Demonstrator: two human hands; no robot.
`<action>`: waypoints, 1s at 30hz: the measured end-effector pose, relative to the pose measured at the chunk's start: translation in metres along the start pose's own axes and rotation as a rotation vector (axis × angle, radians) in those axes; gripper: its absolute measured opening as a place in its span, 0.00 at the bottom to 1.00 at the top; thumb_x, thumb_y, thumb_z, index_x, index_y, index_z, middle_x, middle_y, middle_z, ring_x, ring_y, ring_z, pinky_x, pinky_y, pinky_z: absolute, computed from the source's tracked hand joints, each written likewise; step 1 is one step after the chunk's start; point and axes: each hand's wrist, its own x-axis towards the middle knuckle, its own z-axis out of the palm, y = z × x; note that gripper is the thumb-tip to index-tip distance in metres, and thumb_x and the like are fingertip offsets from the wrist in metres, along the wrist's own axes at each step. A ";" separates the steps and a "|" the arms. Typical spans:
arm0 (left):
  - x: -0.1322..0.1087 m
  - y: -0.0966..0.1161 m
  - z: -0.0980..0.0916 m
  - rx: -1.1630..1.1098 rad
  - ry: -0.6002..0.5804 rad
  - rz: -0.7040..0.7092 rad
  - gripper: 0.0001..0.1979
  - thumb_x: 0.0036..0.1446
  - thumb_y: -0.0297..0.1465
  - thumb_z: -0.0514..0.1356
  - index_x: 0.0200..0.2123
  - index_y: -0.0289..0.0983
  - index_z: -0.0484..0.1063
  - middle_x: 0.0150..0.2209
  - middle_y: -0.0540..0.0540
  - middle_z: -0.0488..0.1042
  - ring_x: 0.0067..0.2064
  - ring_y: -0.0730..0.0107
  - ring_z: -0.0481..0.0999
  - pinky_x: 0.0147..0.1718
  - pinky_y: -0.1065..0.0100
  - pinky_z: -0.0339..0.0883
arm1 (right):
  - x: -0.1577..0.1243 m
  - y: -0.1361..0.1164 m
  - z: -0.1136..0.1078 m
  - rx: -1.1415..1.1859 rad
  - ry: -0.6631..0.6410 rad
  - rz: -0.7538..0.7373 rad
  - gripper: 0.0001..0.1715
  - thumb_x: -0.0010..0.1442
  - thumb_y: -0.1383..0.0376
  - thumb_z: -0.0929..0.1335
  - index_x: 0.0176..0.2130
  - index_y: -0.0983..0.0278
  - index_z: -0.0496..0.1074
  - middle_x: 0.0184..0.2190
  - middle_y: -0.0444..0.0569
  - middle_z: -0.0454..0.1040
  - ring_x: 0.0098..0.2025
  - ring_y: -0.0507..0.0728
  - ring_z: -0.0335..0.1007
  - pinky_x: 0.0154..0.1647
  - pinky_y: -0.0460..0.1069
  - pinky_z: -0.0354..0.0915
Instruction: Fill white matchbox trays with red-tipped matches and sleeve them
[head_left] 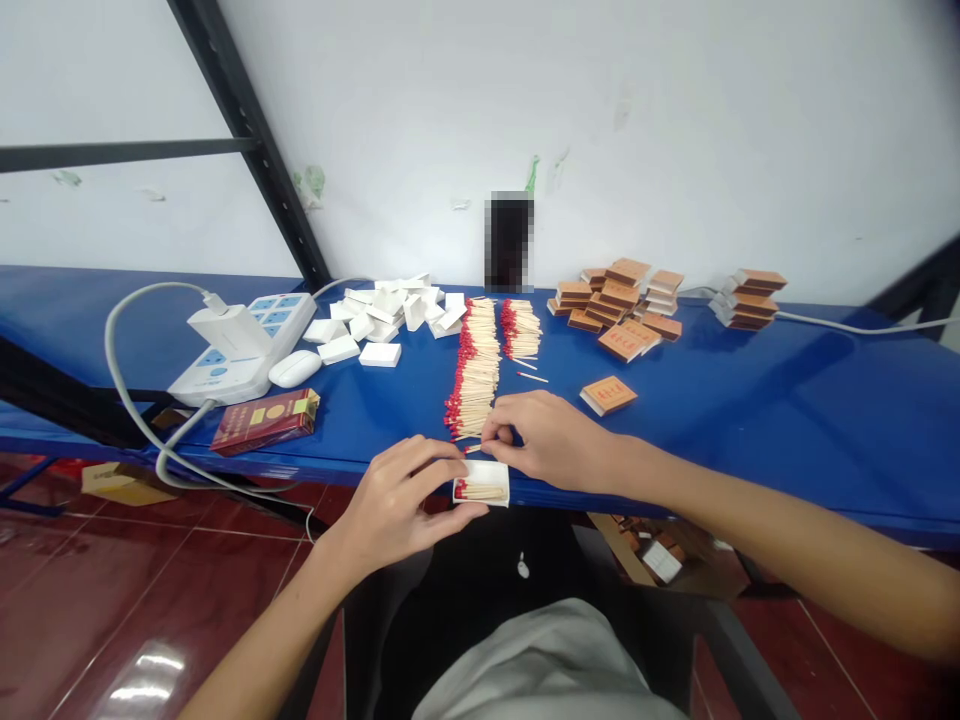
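Observation:
At the near edge of the blue shelf, my left hand (409, 500) grips a small white matchbox tray (491, 468) between thumb and fingers. Several red-tipped matches (484, 491) lie side by side in that tray. Just above its far rim, my right hand (547, 435) is closed in a pinch on a match (472, 449), whose red head points left. A long row of piled matches (476, 370) stretches away beyond the hands. Right of it lie a shorter pile (521, 328) and a single match (532, 377).
White trays (381, 354) are heaped at the back left, near a power strip (289, 318), a white mouse (295, 369) and a dark red pack (266, 421). Orange matchboxes (608, 395) lie and stand stacked (752, 298) on the right. Below sits an open cardboard box (622, 550).

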 end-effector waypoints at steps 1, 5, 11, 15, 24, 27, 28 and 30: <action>0.000 0.000 0.000 -0.001 -0.001 0.004 0.11 0.58 0.34 0.67 0.41 0.37 0.73 0.39 0.42 0.79 0.38 0.66 0.78 0.37 0.64 0.72 | -0.001 -0.001 -0.001 0.006 -0.007 0.001 0.06 0.61 0.69 0.69 0.33 0.64 0.76 0.28 0.43 0.74 0.31 0.50 0.66 0.32 0.46 0.56; 0.000 -0.001 -0.001 0.001 -0.015 0.008 0.11 0.58 0.36 0.67 0.40 0.37 0.73 0.39 0.42 0.79 0.38 0.66 0.79 0.38 0.64 0.72 | -0.002 -0.002 -0.003 0.037 0.005 -0.012 0.07 0.62 0.67 0.69 0.32 0.65 0.77 0.26 0.43 0.74 0.28 0.50 0.65 0.30 0.46 0.56; -0.002 -0.002 -0.003 -0.029 -0.033 0.015 0.11 0.57 0.34 0.68 0.39 0.37 0.73 0.38 0.43 0.78 0.35 0.68 0.77 0.35 0.66 0.70 | 0.007 0.000 0.001 0.014 0.068 -0.057 0.08 0.63 0.68 0.69 0.33 0.64 0.78 0.28 0.45 0.76 0.31 0.51 0.68 0.32 0.47 0.57; -0.002 -0.002 -0.005 -0.026 -0.022 0.025 0.10 0.57 0.35 0.68 0.39 0.37 0.73 0.37 0.44 0.78 0.34 0.69 0.76 0.34 0.67 0.70 | 0.014 0.002 0.000 -0.019 0.035 -0.085 0.09 0.64 0.68 0.68 0.33 0.64 0.79 0.31 0.46 0.77 0.34 0.52 0.70 0.34 0.47 0.58; -0.003 -0.002 -0.004 -0.041 -0.017 0.023 0.11 0.56 0.34 0.69 0.38 0.36 0.72 0.37 0.43 0.77 0.35 0.68 0.76 0.34 0.66 0.70 | 0.016 0.004 -0.001 -0.109 -0.019 -0.115 0.10 0.65 0.67 0.67 0.35 0.63 0.79 0.33 0.47 0.76 0.35 0.52 0.69 0.34 0.48 0.56; -0.004 -0.003 -0.004 -0.038 -0.028 0.013 0.11 0.56 0.35 0.68 0.39 0.37 0.72 0.38 0.44 0.77 0.35 0.68 0.76 0.35 0.66 0.70 | 0.015 0.002 -0.002 -0.072 -0.026 -0.094 0.11 0.66 0.66 0.67 0.34 0.63 0.78 0.32 0.47 0.76 0.34 0.53 0.69 0.34 0.48 0.56; -0.004 -0.003 -0.005 -0.036 -0.028 0.013 0.11 0.56 0.35 0.68 0.39 0.37 0.72 0.38 0.44 0.78 0.35 0.68 0.76 0.35 0.66 0.70 | 0.015 0.001 -0.003 -0.060 -0.028 -0.082 0.11 0.65 0.65 0.67 0.34 0.63 0.78 0.31 0.47 0.77 0.34 0.53 0.69 0.34 0.48 0.56; -0.004 -0.003 -0.005 -0.034 -0.026 0.016 0.11 0.56 0.35 0.68 0.39 0.37 0.73 0.38 0.44 0.78 0.35 0.69 0.76 0.35 0.67 0.70 | 0.015 -0.001 -0.004 -0.042 -0.035 -0.051 0.09 0.64 0.65 0.69 0.33 0.63 0.78 0.30 0.46 0.77 0.33 0.52 0.68 0.34 0.48 0.56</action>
